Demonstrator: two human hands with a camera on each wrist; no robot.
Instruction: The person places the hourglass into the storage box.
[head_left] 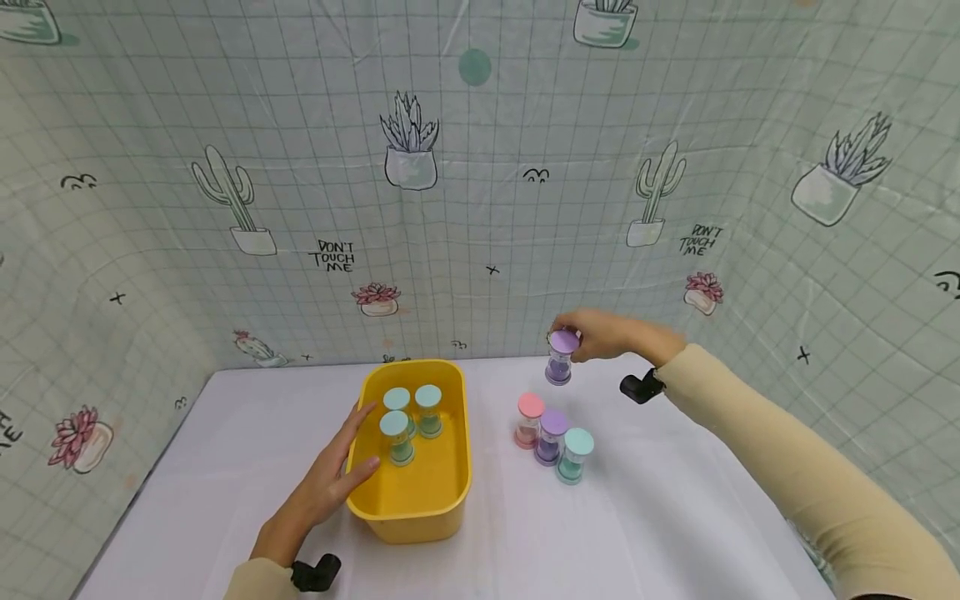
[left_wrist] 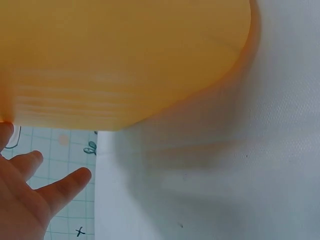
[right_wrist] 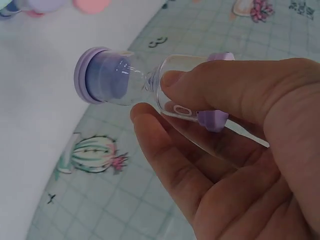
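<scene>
My right hand (head_left: 600, 333) pinches a purple-capped hourglass (right_wrist: 120, 77) between thumb and fingers, close to the far edge of the table. Purple sand shows inside its clear glass. Nearer to me, three more hourglasses stand together: a pink one (head_left: 529, 421), a purple one (head_left: 551, 437) and a teal one (head_left: 576, 456). On the left side of a yellow bin (head_left: 412, 527) rests my left hand (head_left: 326, 483), fingers extended and spread along the rim. Inside the bin, three teal-capped hourglasses (head_left: 429, 410) stand upright in a cluster.
A white tabletop (head_left: 502, 517) lies under everything. Behind it and on both sides hangs a gridded cloth (head_left: 487, 208) printed with cacti and potted plants. The bin stands near the table's far edge, left of the loose hourglasses.
</scene>
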